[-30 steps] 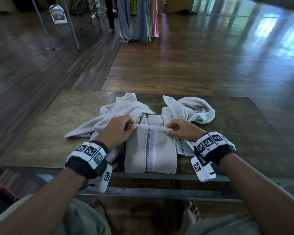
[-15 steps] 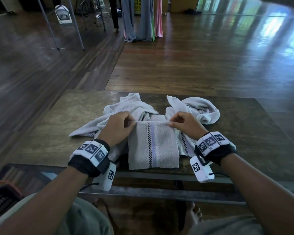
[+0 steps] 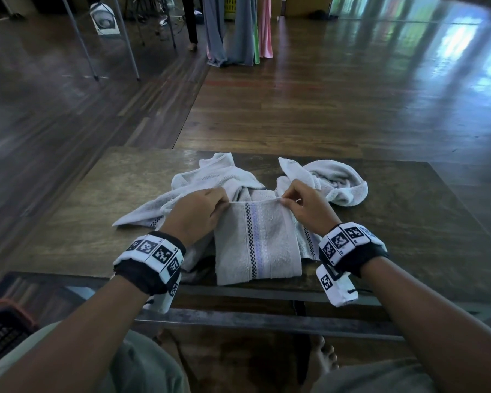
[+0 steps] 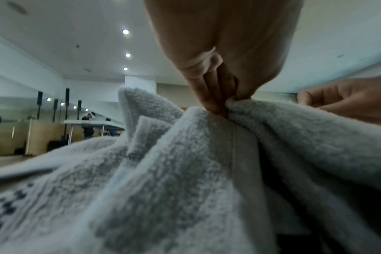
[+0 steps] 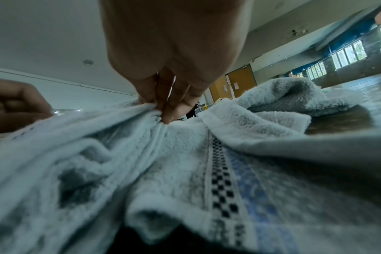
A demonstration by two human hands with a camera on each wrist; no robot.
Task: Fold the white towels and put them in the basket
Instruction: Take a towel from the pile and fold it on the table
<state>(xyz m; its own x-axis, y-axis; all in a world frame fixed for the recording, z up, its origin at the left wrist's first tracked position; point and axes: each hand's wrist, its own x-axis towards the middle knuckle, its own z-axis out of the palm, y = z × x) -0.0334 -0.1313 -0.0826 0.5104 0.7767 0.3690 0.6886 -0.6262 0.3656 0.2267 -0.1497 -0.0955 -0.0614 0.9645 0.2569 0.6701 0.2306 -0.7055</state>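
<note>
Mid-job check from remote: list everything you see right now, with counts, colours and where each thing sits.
striped towel: one, white with a checkered and pale blue stripe, partly folded at the table's near edge, far edge pinched at both corners
loose towels: at least two, white, crumpled behind and beside it; exact count unclear
table: one, dark wood, in front of the person
basket: one, dark with an orange rim, on the floor at lower left
hanging cloths: several, grey, pink, green, far across the floor
left hand: pinches the towel's left corner
right hand: pinches the right corner
</note>
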